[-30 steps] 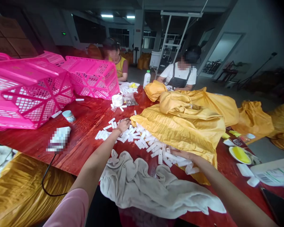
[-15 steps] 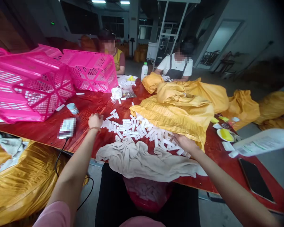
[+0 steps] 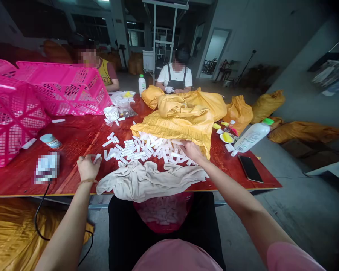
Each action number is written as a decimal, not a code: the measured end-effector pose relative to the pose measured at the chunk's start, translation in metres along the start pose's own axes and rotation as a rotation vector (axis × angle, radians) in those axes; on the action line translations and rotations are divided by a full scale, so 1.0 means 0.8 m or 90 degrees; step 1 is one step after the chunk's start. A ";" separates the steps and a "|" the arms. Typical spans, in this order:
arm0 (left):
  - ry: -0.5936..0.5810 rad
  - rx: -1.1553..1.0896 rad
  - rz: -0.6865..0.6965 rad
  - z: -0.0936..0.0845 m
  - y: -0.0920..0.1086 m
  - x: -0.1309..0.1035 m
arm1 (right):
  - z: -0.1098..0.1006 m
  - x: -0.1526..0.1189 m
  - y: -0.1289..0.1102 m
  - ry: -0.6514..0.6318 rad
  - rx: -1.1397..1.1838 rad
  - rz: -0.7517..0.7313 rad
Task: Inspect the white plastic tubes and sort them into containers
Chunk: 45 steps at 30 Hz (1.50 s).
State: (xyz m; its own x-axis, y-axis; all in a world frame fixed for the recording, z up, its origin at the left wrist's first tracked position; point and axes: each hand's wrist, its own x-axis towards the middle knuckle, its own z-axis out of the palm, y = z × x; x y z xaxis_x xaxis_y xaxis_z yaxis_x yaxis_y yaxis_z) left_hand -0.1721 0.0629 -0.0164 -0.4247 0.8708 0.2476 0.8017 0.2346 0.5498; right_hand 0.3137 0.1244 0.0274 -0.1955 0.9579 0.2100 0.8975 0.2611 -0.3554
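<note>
Across the red-topped bench (image 3: 76, 133), I see small white oblong pieces (image 3: 141, 150) spread out from the mouth of a crumpled yellow fabric sack (image 3: 175, 128). Left of them, my left hand (image 3: 88, 165) pinches one loose white piece (image 3: 96, 158); my right hand (image 3: 190, 149) reaches the heap beneath the sack's edge, its grip too hidden to tell.

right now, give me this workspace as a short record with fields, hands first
left hand: pinching one white piece, left of the pile
right hand: at the pile's right end, by the sack mouth; grip unclear
pile: loose white pieces on the red table
sack: yellow sack, lying behind the pile
front edge: crumpled grey cloth
far left: pink baskets
right side: phone, green-capped bottle
</note>
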 end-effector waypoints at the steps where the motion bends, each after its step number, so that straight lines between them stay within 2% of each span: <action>1: 0.025 -0.021 -0.012 -0.002 0.007 -0.014 | -0.003 -0.010 0.006 0.025 0.045 0.001; 3: 0.036 -0.125 -0.041 -0.001 0.027 -0.045 | -0.002 -0.028 0.017 0.071 0.132 0.015; 7: -0.099 -0.494 -0.103 0.016 0.086 -0.101 | 0.008 -0.039 0.026 0.144 0.270 0.045; 10: -0.180 -0.570 -0.098 0.022 0.128 -0.134 | -0.001 -0.030 0.026 0.163 0.337 0.031; 13: -0.256 -0.670 -0.112 0.015 0.161 -0.164 | -0.026 -0.022 0.027 0.223 0.385 0.010; 16: -0.271 -0.746 -0.133 0.001 0.185 -0.192 | -0.050 -0.035 0.022 0.307 0.405 0.009; 18: -0.264 -0.754 -0.120 -0.008 0.198 -0.208 | -0.057 -0.064 0.009 0.263 0.451 0.011; 19: -0.259 -0.750 -0.102 -0.012 0.203 -0.216 | -0.055 -0.083 -0.001 0.200 0.496 0.008; 22: -0.239 -0.696 -0.014 -0.023 0.220 -0.237 | -0.041 -0.150 -0.042 -0.073 0.646 -0.022; 24: -0.221 -0.628 0.053 -0.029 0.232 -0.250 | -0.030 -0.188 -0.069 -0.147 0.650 -0.048; 26: -0.198 -0.545 0.131 -0.034 0.242 -0.263 | -0.024 -0.214 -0.088 -0.173 0.633 -0.068; 29: -0.165 -0.423 0.283 -0.039 0.252 -0.276 | -0.024 -0.230 -0.098 -0.206 0.601 -0.099; 31: -0.171 -0.375 0.363 -0.041 0.254 -0.282 | -0.024 -0.234 -0.097 -0.184 0.532 -0.136; 32: -0.189 -0.365 0.376 -0.041 0.254 -0.284 | -0.023 -0.236 -0.097 -0.151 0.474 -0.158; 35: -0.287 -0.373 0.294 -0.037 0.251 -0.291 | -0.016 -0.242 -0.103 -0.053 0.290 -0.215; 37: -0.343 -0.406 0.205 -0.030 0.248 -0.295 | -0.011 -0.246 -0.110 -0.045 0.268 -0.224; 39: -0.373 -0.443 0.156 -0.025 0.244 -0.295 | -0.010 -0.247 -0.116 -0.098 0.360 -0.206; 41: -0.350 -0.469 0.151 -0.023 0.239 -0.292 | -0.014 -0.245 -0.117 -0.180 0.494 -0.173; 43: -0.312 -0.466 0.181 -0.024 0.233 -0.287 | -0.019 -0.241 -0.115 -0.260 0.613 -0.151; 45: -0.307 -0.435 0.242 -0.026 0.227 -0.282 | -0.023 -0.237 -0.111 -0.319 0.703 -0.146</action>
State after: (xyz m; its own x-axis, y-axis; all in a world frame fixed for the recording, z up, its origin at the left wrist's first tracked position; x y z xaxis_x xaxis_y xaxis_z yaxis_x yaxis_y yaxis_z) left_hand 0.0607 -0.0996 0.0442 0.1611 0.9591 0.2326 0.3636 -0.2767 0.8895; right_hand 0.2783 -0.0827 0.0361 -0.6524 0.7533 0.0836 0.0546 0.1568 -0.9861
